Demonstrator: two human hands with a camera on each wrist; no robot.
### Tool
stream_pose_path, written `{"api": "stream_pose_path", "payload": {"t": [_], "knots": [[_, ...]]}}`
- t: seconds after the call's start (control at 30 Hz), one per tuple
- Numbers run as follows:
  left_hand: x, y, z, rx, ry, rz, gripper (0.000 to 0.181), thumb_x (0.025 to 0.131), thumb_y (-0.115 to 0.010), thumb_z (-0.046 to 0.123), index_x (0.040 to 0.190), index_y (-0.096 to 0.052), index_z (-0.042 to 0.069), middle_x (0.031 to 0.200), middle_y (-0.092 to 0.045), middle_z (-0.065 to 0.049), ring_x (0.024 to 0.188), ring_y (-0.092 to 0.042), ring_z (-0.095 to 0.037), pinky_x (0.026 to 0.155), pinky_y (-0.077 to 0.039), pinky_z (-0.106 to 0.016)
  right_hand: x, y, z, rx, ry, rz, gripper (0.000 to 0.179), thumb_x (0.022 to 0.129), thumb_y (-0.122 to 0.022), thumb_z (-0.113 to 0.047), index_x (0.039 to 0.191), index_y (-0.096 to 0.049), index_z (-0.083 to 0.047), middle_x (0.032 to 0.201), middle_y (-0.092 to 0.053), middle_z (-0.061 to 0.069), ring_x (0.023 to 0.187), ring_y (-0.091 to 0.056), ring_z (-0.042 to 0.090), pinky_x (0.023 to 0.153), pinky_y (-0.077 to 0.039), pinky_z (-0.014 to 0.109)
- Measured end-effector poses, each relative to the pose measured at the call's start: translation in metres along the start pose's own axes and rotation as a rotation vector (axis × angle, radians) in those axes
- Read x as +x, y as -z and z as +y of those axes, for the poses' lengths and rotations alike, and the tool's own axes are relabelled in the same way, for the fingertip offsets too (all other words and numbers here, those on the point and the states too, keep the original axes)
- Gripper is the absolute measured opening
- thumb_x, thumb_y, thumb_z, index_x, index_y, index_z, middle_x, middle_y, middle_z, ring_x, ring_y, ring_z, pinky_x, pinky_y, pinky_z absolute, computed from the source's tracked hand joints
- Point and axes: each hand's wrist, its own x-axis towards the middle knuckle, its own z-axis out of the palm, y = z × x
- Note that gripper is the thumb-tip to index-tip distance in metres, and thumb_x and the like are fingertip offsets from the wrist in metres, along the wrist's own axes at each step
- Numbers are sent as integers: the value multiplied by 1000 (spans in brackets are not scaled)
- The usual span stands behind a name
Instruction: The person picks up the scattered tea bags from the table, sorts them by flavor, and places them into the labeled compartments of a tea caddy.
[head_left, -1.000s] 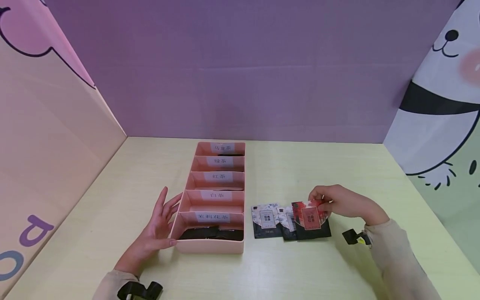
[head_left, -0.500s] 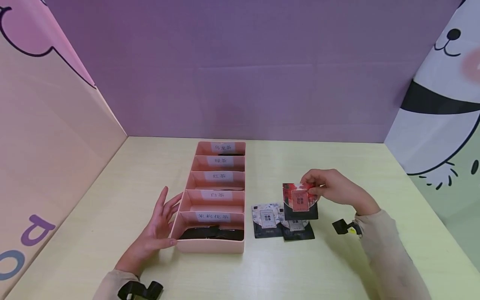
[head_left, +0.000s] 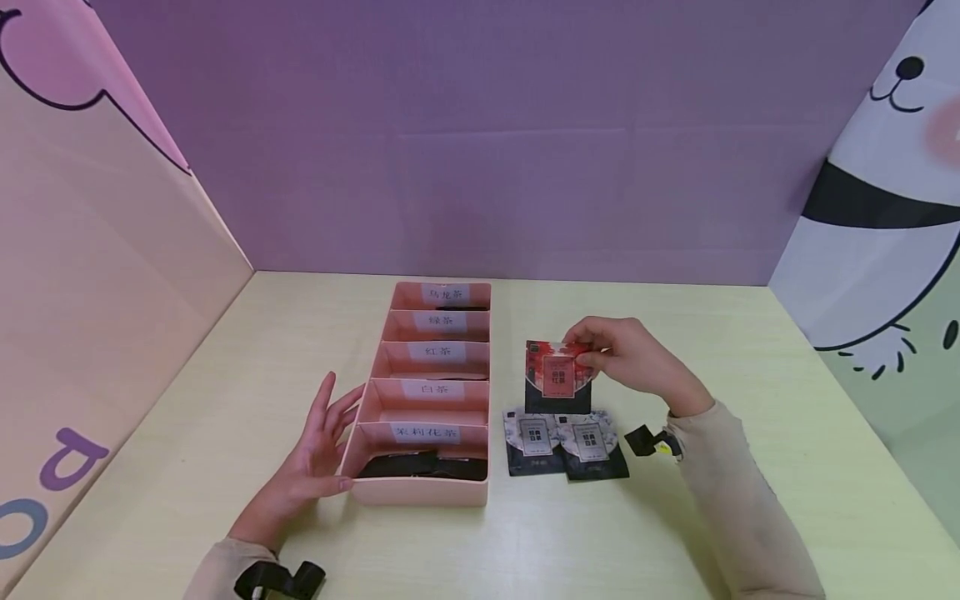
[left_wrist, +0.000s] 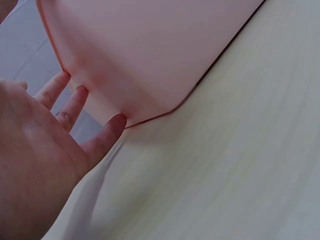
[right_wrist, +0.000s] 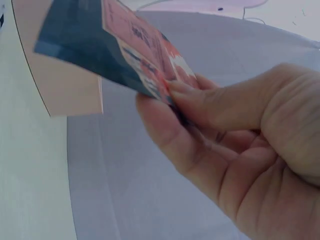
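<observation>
A red and black tea sachet (head_left: pixel 558 379) is pinched at its upper right corner between the thumb and fingers of my right hand (head_left: pixel 633 362). The right wrist view shows this sachet (right_wrist: pixel 135 45) tilted, clear of the table. Two white and black tea sachets (head_left: pixel 536 437) lie below it, side by side and overlapping. To their left stands a pink box (head_left: pixel 420 493) with several labelled compartments. My left hand (head_left: pixel 307 462) touches the box's left side with its fingers spread; in the left wrist view the fingertips (left_wrist: pixel 118 122) rest against the pink wall.
Black sachets (head_left: pixel 420 465) lie in the box's nearest compartment, and dark edges show in some farther ones. A purple backdrop (head_left: pixel 450 142) rises behind the table (head_left: pixel 637 542), with printed panels at both sides.
My right hand has lifted the red sachet off the white ones and carried it left and away from me, uncovering the second white sachet. The left hand and the box have stayed put.
</observation>
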Motion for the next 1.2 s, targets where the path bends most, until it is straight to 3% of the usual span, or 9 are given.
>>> {"api": "stream_pose_path", "payload": {"t": [0.3,0.53,0.67,0.9,1.03,1.2], "knots": [[0,0,0,-16,26,21,121,81,-72,3,157,20,20,162,-17,-1,145,-22,-11,111,-27,-22,26,-20,-14,-6,60,89,22,89,-65,12,108,-67,1,98,-70,11,84,-67,24,71,-58,36],[1,-1,-1,-27,39,23,122,80,-73,4,157,19,23,162,-19,3,145,-23,-8,111,-27,-22,42,-25,-22,-3,44,171,19,89,-66,9,107,-70,1,99,-71,13,85,-68,27,72,-57,39],[1,-1,-1,-32,32,14,121,81,-73,3,157,19,22,162,-18,2,145,-22,-9,111,-27,-22,52,-35,-25,76,71,243,17,90,-66,9,105,-69,2,97,-71,13,81,-70,26,69,-58,37],[1,1,-2,-23,18,8,121,80,-72,1,157,20,21,162,-17,1,145,-22,-10,111,-27,-23,69,-70,-30,295,119,318,13,91,-65,7,103,-66,2,100,-70,16,81,-72,26,68,-59,33],[-1,2,-3,-17,41,22,122,80,-73,3,157,20,23,161,-19,4,145,-23,-9,111,-28,-23,74,-85,-33,335,120,318,11,91,-65,6,101,-64,1,101,-69,16,82,-72,26,68,-58,31],[-1,2,-3,-34,29,16,121,80,-72,1,157,19,22,162,-19,2,145,-23,-10,111,-28,-23,79,-96,-37,267,185,242,10,91,-66,6,98,-63,-1,101,-69,15,85,-71,23,68,-56,28]]}}
